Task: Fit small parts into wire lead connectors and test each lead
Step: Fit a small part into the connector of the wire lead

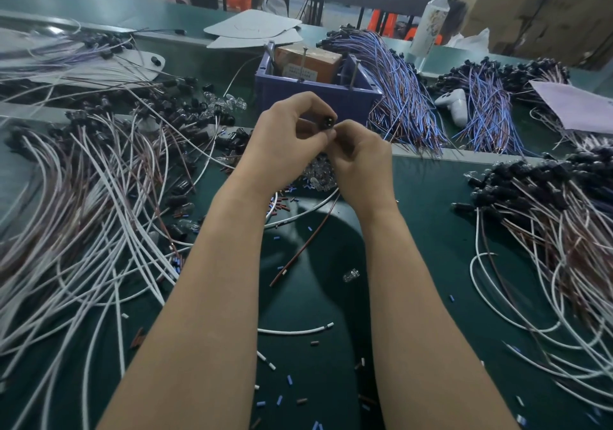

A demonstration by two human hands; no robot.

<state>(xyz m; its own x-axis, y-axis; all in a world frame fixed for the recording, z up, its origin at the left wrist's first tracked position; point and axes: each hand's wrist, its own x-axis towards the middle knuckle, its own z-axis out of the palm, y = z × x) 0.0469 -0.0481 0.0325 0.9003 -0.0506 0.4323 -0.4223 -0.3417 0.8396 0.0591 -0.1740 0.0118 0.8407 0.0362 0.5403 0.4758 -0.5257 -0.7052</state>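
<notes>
My left hand (pixel 288 137) curls round a small black round connector (pixel 326 123), held up over the dark green table mat (pixel 431 230), its face turned toward me with two pale spots showing on it. My right hand (pixel 358 160) pinches at its near right rim, thumb and forefinger together; whether a part sits between them I cannot tell. Just below lies a heap of small clear glass bulbs (pixel 318 172); farther off stands a blue plastic bin (pixel 315 97).
</notes>
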